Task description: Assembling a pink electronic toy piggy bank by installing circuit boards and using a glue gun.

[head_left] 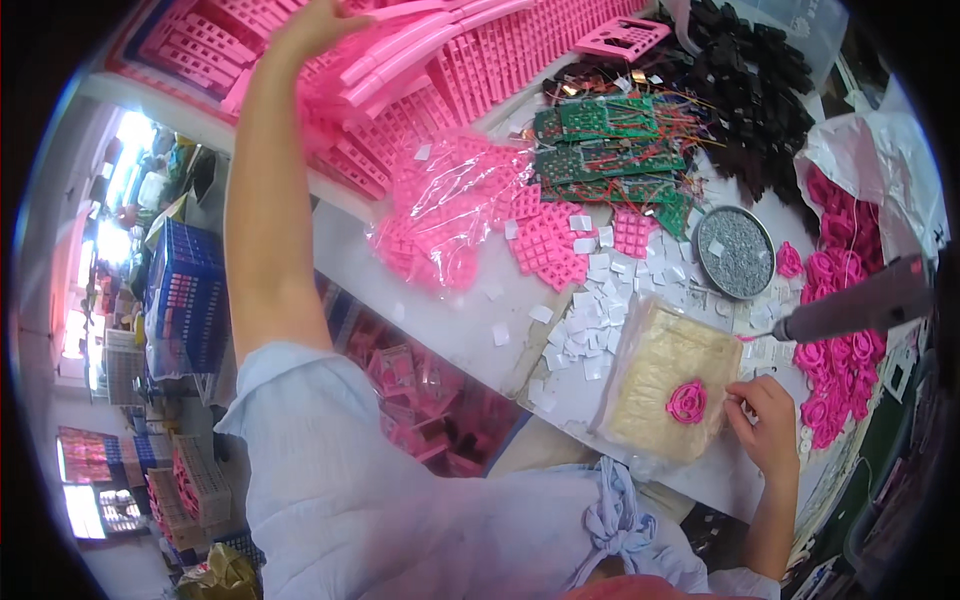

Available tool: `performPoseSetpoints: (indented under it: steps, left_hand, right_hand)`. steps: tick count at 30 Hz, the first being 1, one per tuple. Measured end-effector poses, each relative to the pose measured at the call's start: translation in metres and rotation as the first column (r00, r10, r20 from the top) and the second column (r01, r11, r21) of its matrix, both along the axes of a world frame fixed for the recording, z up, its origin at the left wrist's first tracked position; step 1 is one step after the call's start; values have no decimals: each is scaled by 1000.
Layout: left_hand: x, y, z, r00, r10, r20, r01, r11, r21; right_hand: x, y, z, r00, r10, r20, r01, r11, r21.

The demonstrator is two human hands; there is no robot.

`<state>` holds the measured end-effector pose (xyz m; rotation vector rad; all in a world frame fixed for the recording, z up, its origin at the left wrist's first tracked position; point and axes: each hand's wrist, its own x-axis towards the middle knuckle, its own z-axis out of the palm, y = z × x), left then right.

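- The left hand (316, 30) reaches to the top edge of the view, among upright rows of pink panels (490, 62); its fingers are partly cut off, so I cannot tell whether it grips one.
- The right hand (766, 420) is at the right edge of a tan pad (650, 365) in clear wrapping, fingers curled and thumb close to the forefinger; whether they pinch anything, I cannot tell.
- A pink ring-shaped part (687, 402) lies on the pad, just left of the right hand and apart from its fingertips.
- Beyond the pad, white squares (583, 325) are scattered over the pale table (440, 325), near a round dish (701, 262) of small grey pieces.
- Green circuit boards (610, 160) with wires lie farther back, between a clear bag (440, 205) of pink pieces and a heap of black parts (765, 105).
- On the right, a dark tool (860, 300) points toward the pad, in front of a pile of pink parts (838, 375).
- At left, a blue basket (185, 275) stands in the room, near bright windows (84, 510).
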<state>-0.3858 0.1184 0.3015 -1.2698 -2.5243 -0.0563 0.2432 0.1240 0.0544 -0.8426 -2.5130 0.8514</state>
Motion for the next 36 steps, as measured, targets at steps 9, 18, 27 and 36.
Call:
performPoseSetpoints:
  steps: [9, 18, 27, 36]
  left_hand:
    - [289, -109, -100, 628, -737, -251, 767, 531, 359]
    - [352, -103, -236, 167, -770, 616, 411, 622, 666]
    - [368, -101, -231, -122, -628, 768, 32, 771, 636]
    - [350, -109, -246, -82, -499, 862, 40, 863, 504]
  right_hand:
    - [-56, -42, 22, 871, -129, -475, -220, 760, -611]
    - [-25, -50, 2, 764, -362, -534, -426, 338, -839]
    - [226, 53, -19, 633, -770, -76, 769, 637, -53]
    - [500, 92, -74, -62, -982, 181, 633, 102, 767]
